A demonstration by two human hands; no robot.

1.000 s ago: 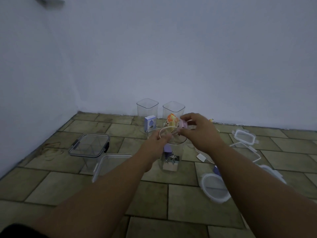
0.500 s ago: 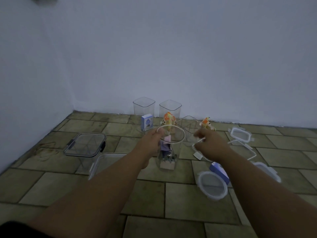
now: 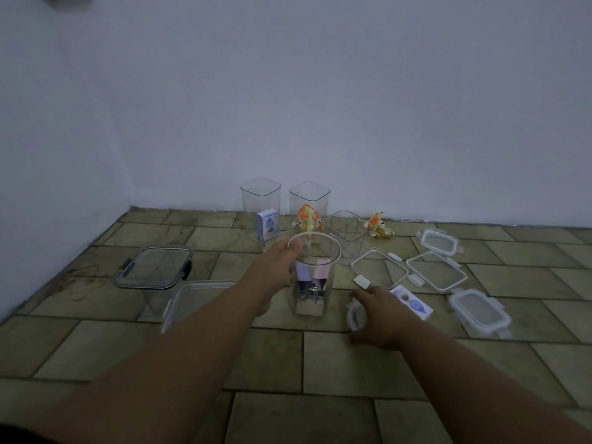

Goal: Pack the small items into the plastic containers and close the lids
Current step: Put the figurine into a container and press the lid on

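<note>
A tall round clear container (image 3: 333,251) stands on the tiled floor and holds purple and pink packets, metal clips and a tan block. My left hand (image 3: 277,267) grips its rim on the left side, thumb over the edge. To the right of the container, low on the floor, my right hand (image 3: 381,310) closes on the round white-rimmed lid (image 3: 354,315). The lid shows tilted at my fingers and is mostly hidden by the hand.
Two tall square containers (image 3: 261,195) (image 3: 309,198) stand by the wall, a lower one (image 3: 344,230) in front. A blue-white box (image 3: 267,223), orange packets (image 3: 308,219) (image 3: 379,226), several loose lids (image 3: 437,275), a flat blue packet (image 3: 413,303) and a lidded container (image 3: 155,267) lie around.
My right hand left the container's mouth, where it held a pink item, and dropped right and down to the round lid. The pink item now lies inside. My left hand stays on the rim.
</note>
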